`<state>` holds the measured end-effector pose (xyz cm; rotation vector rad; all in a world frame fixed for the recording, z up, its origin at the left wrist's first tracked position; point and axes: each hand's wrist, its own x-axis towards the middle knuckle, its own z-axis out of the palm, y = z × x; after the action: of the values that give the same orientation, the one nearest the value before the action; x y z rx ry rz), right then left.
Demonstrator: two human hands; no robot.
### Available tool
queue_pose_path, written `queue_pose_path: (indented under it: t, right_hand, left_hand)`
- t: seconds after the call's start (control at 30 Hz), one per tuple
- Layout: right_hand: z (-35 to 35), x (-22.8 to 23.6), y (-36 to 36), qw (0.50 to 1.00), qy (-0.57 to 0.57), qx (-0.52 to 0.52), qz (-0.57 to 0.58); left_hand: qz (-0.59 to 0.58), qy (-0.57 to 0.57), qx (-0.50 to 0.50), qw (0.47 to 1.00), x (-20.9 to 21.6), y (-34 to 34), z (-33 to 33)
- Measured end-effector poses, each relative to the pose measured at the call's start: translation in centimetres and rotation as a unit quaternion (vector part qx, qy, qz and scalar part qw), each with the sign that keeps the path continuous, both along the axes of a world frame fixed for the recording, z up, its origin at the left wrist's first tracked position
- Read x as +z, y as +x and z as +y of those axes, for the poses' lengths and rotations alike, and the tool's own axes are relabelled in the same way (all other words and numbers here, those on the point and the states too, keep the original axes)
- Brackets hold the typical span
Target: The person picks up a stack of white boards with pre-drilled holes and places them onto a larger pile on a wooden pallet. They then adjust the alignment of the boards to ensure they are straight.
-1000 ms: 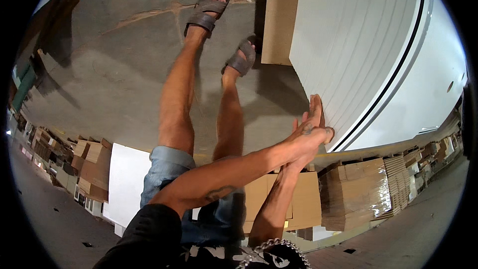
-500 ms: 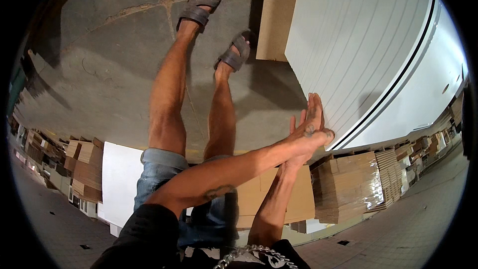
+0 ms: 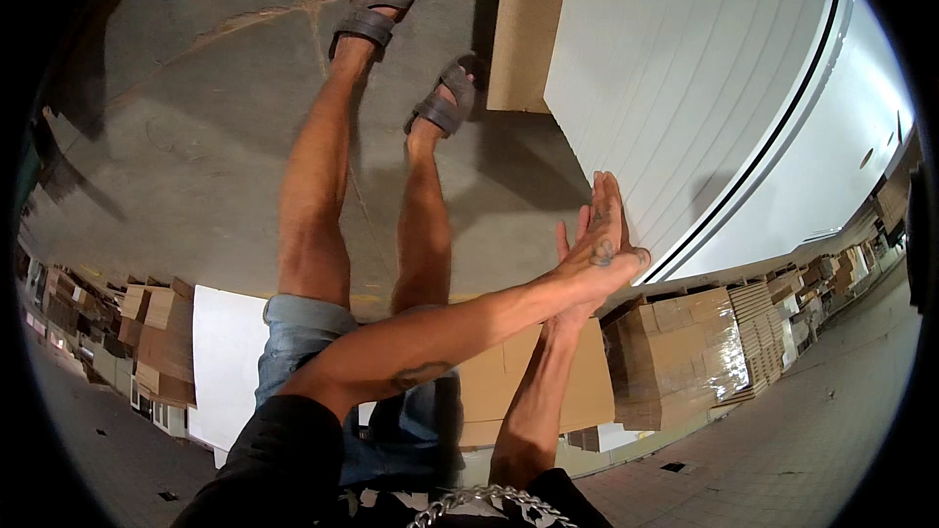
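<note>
A tall stack of white panels stands on the right, its many edges showing as thin lines. A black gap runs below the glossy white top panel. My left hand lies against the near corner of the stack, fingers stretched out and thumb close to the top panel's corner. Crossing under my left wrist, my right hand is largely covered by the left one. Its visible fingers are extended and apart, beside the stack. Nothing shows in either hand; whether the right palm touches the panels is hidden.
A brown board stands beside the stack's far end. My sandalled feet are on the cracked concrete floor. Behind me are a flat cardboard sheet, a white board, wrapped cardboard piles and brown boxes.
The whole view has shifted slightly, so everything sits a little farther left and up. Both hands keep their place at the stack's corner, and the panels show no clear movement.
</note>
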<state>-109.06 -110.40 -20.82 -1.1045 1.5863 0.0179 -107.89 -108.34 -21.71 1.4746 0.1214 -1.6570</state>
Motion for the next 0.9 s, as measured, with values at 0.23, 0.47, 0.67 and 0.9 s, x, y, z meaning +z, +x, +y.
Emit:
queue_pose_path:
  t: [0.23, 0.47, 0.67, 0.9]
  right_hand:
    - [-0.2, 0.6, -1.2, 1.000, 0.002, -0.018, -0.016]
    - [-0.1, 0.2, -1.5, 0.999, 0.018, -0.009, -0.031]
    - [-0.6, 0.6, -1.3, 0.999, 0.026, -0.001, -0.029]
    - [-1.3, 0.5, -2.5, 0.996, 0.055, 0.033, -0.066]
  left_hand:
    - [0.015, 0.030, 0.023, 0.999, 2.1, 2.8, -1.1]
    - [0.041, 0.034, 0.054, 0.997, 1.4, 2.5, -1.2]
    - [0.020, 0.003, 0.089, 0.996, 1.5, 0.7, -1.4]
    - [0.001, -0.001, 0.073, 0.997, 0.6, -1.1, -1.4]
